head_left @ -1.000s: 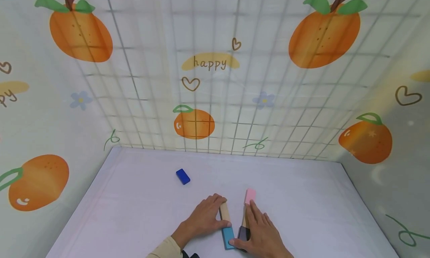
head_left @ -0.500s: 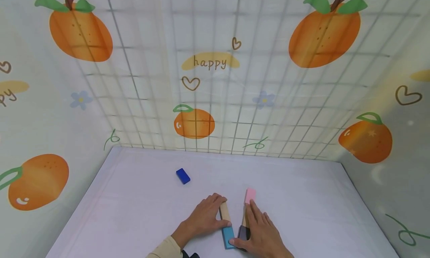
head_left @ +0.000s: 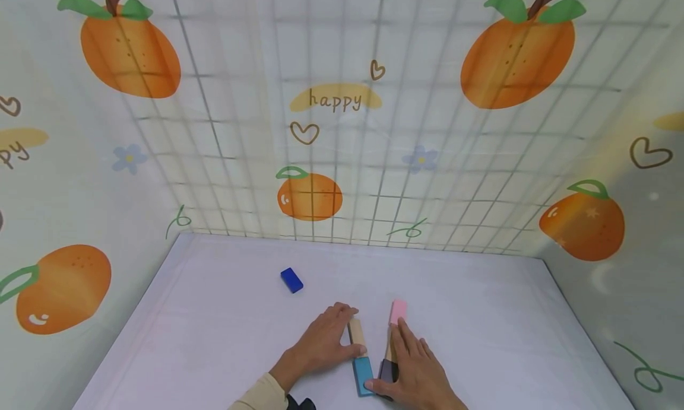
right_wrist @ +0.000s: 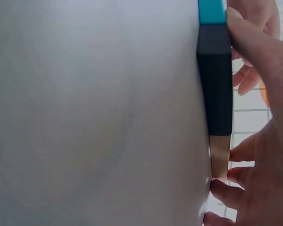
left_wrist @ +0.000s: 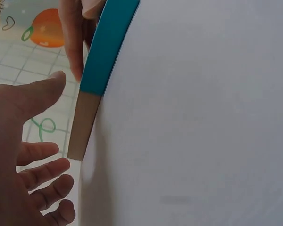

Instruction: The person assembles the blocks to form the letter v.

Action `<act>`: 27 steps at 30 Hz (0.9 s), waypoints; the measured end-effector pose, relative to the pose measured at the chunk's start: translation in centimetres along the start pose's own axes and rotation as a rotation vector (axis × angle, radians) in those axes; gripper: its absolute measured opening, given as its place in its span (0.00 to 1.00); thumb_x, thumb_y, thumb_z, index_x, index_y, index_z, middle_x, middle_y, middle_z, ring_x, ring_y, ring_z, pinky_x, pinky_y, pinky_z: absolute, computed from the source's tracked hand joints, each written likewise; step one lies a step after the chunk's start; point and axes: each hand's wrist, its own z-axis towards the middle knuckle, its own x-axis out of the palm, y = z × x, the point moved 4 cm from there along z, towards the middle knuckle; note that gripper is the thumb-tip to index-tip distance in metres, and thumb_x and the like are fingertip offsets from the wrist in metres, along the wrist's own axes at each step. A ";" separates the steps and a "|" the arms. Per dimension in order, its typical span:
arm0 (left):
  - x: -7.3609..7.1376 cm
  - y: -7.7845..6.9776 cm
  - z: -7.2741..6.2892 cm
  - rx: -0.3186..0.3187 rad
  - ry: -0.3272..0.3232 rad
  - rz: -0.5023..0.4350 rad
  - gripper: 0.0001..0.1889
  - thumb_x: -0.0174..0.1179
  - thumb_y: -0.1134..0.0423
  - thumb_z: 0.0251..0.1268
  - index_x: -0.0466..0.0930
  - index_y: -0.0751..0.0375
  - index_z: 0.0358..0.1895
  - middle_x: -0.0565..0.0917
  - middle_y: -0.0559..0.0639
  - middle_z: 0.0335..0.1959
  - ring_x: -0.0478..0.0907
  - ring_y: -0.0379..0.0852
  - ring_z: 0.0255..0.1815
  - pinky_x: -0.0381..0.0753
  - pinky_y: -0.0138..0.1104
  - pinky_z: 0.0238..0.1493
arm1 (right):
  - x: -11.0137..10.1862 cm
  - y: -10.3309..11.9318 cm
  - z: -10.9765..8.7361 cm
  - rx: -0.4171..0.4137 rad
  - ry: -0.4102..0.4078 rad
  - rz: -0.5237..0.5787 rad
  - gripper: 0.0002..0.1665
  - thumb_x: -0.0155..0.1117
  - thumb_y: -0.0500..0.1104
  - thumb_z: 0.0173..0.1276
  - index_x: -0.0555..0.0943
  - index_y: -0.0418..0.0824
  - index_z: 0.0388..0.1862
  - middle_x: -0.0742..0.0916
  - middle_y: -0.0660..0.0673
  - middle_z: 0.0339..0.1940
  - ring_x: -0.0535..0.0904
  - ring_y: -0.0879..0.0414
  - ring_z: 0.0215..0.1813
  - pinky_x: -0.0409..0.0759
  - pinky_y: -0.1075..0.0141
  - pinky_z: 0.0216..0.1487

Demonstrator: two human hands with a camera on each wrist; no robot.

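Observation:
In the head view, a teal block [head_left: 363, 377] and a natural-wood block [head_left: 357, 334] lie end to end in a line. Right of them runs a second line: a dark block [head_left: 388, 369], a bare wood piece [head_left: 391, 346] and a pink block [head_left: 398, 312] at the far end. My left hand [head_left: 326, 342] lies beside the first line with fingers loosely bent; the left wrist view shows a gap between thumb and wood. My right hand [head_left: 419, 368] rests along the second line, its thumb touching the teal block's near end and its fingertips against the wood piece.
A blue block [head_left: 291, 280] lies by itself farther back, to the left. The white tabletop [head_left: 481, 315] ends at a cloth backdrop [head_left: 342, 137] printed with oranges, with side walls of the same cloth.
My left hand has eased slightly away, up and left, its thumb coming off the joint between teal and wood blocks. My right hand and the second line have stayed put.

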 end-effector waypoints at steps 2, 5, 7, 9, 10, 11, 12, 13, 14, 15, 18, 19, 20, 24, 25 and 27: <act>-0.3 0.1 -0.1 -0.002 -0.013 -0.008 0.42 0.60 0.32 0.64 0.65 0.50 0.76 0.69 0.48 0.71 0.69 0.47 0.69 0.71 0.47 0.67 | 0.0 0.0 0.0 0.001 0.003 -0.001 0.83 0.58 0.90 0.40 0.56 0.33 0.80 0.58 0.31 0.81 0.62 0.34 0.76 0.58 0.35 0.71; -0.6 0.1 -0.1 -0.009 -0.024 -0.001 0.42 0.59 0.31 0.64 0.64 0.49 0.76 0.68 0.48 0.72 0.68 0.48 0.70 0.71 0.48 0.67 | 0.0 -0.1 0.1 0.004 0.007 -0.004 0.83 0.58 0.90 0.40 0.56 0.32 0.80 0.59 0.31 0.81 0.62 0.34 0.76 0.58 0.34 0.71; -0.8 0.2 0.0 -0.018 -0.028 0.004 0.43 0.59 0.30 0.63 0.63 0.47 0.76 0.67 0.48 0.74 0.67 0.48 0.71 0.70 0.49 0.68 | 0.0 -0.1 0.1 0.003 0.007 -0.004 0.83 0.58 0.90 0.40 0.56 0.32 0.80 0.58 0.31 0.81 0.62 0.34 0.76 0.58 0.34 0.71; -1.0 0.2 0.0 -0.028 -0.030 0.010 0.44 0.59 0.29 0.62 0.63 0.46 0.77 0.66 0.48 0.75 0.66 0.49 0.72 0.69 0.50 0.69 | 0.0 0.0 0.1 0.001 0.003 -0.004 0.84 0.58 0.90 0.40 0.56 0.32 0.80 0.59 0.31 0.81 0.62 0.34 0.76 0.58 0.34 0.71; -1.1 0.2 0.0 -0.034 -0.029 0.009 0.44 0.59 0.28 0.62 0.62 0.46 0.77 0.66 0.48 0.75 0.66 0.49 0.73 0.68 0.51 0.69 | 0.0 0.0 0.1 0.000 0.000 -0.004 0.84 0.58 0.90 0.40 0.55 0.33 0.80 0.59 0.31 0.81 0.62 0.34 0.76 0.58 0.34 0.71; -1.2 0.2 0.0 -0.036 -0.031 0.007 0.45 0.59 0.28 0.61 0.62 0.46 0.77 0.65 0.48 0.76 0.65 0.50 0.73 0.68 0.52 0.69 | 0.0 0.0 0.0 -0.003 -0.002 -0.004 0.83 0.58 0.90 0.40 0.55 0.33 0.80 0.59 0.31 0.81 0.62 0.34 0.76 0.58 0.35 0.71; -1.3 0.2 0.0 -0.039 -0.033 0.003 0.46 0.59 0.28 0.61 0.62 0.46 0.78 0.65 0.48 0.76 0.65 0.50 0.74 0.67 0.53 0.69 | 0.0 0.0 0.0 -0.005 -0.003 -0.004 0.83 0.58 0.90 0.40 0.55 0.33 0.80 0.59 0.31 0.81 0.62 0.34 0.76 0.58 0.35 0.71; -1.4 0.2 0.0 -0.042 -0.032 0.003 0.46 0.59 0.27 0.60 0.61 0.46 0.78 0.65 0.48 0.76 0.64 0.50 0.74 0.67 0.53 0.70 | 0.0 0.0 0.0 -0.007 -0.006 -0.005 0.83 0.58 0.90 0.40 0.56 0.33 0.80 0.59 0.31 0.81 0.62 0.34 0.75 0.58 0.35 0.71; -1.6 0.2 0.0 -0.043 -0.032 0.004 0.47 0.59 0.27 0.60 0.61 0.46 0.78 0.64 0.48 0.77 0.64 0.50 0.74 0.66 0.54 0.70 | 0.0 0.0 0.0 -0.008 -0.007 -0.006 0.83 0.58 0.90 0.40 0.56 0.33 0.80 0.59 0.31 0.81 0.62 0.34 0.75 0.58 0.35 0.71; -1.7 0.2 -0.1 -0.044 -0.032 0.008 0.47 0.59 0.26 0.60 0.60 0.46 0.78 0.64 0.48 0.77 0.64 0.50 0.75 0.66 0.54 0.70 | 0.0 0.0 0.0 -0.009 -0.008 -0.006 0.83 0.58 0.90 0.40 0.56 0.33 0.80 0.59 0.31 0.80 0.62 0.34 0.75 0.58 0.35 0.71; -2.1 0.3 -0.1 -0.038 -0.044 0.015 0.48 0.59 0.26 0.59 0.60 0.47 0.79 0.63 0.48 0.78 0.63 0.51 0.75 0.66 0.56 0.70 | 0.0 0.0 0.1 -0.008 -0.009 -0.014 0.83 0.58 0.91 0.40 0.56 0.33 0.80 0.59 0.31 0.80 0.63 0.34 0.75 0.59 0.35 0.71; -2.2 0.3 -0.1 -0.037 -0.044 0.022 0.49 0.59 0.26 0.59 0.59 0.46 0.79 0.62 0.48 0.78 0.62 0.51 0.76 0.65 0.56 0.70 | 0.0 0.0 0.1 -0.006 -0.009 -0.016 0.84 0.58 0.91 0.39 0.57 0.33 0.80 0.60 0.31 0.80 0.63 0.34 0.75 0.59 0.35 0.71; -2.3 0.3 -0.1 -0.035 -0.048 0.026 0.49 0.59 0.26 0.59 0.59 0.46 0.79 0.62 0.48 0.78 0.62 0.52 0.76 0.65 0.56 0.70 | 0.0 0.0 0.1 -0.006 -0.009 -0.017 0.84 0.58 0.91 0.39 0.57 0.33 0.80 0.60 0.31 0.80 0.63 0.34 0.75 0.59 0.35 0.71; -2.7 0.4 -0.1 -0.036 -0.049 0.035 0.49 0.60 0.27 0.59 0.57 0.46 0.80 0.60 0.48 0.79 0.61 0.53 0.76 0.65 0.57 0.70 | 0.0 0.0 0.1 -0.004 -0.006 -0.016 0.83 0.58 0.90 0.39 0.57 0.33 0.80 0.59 0.31 0.80 0.63 0.34 0.75 0.59 0.35 0.71; -2.7 0.4 -0.1 -0.036 -0.047 0.041 0.49 0.60 0.28 0.59 0.56 0.46 0.80 0.59 0.48 0.80 0.61 0.53 0.76 0.65 0.57 0.70 | 0.0 0.0 0.1 -0.004 -0.006 -0.015 0.83 0.59 0.90 0.39 0.57 0.33 0.80 0.59 0.31 0.80 0.63 0.34 0.75 0.59 0.35 0.71; -2.9 0.4 -0.1 -0.036 -0.048 0.049 0.50 0.61 0.28 0.59 0.56 0.47 0.81 0.58 0.48 0.80 0.61 0.53 0.77 0.65 0.57 0.70 | 0.0 0.0 0.1 -0.003 -0.005 -0.015 0.83 0.58 0.90 0.39 0.58 0.33 0.80 0.59 0.32 0.81 0.63 0.34 0.75 0.59 0.35 0.71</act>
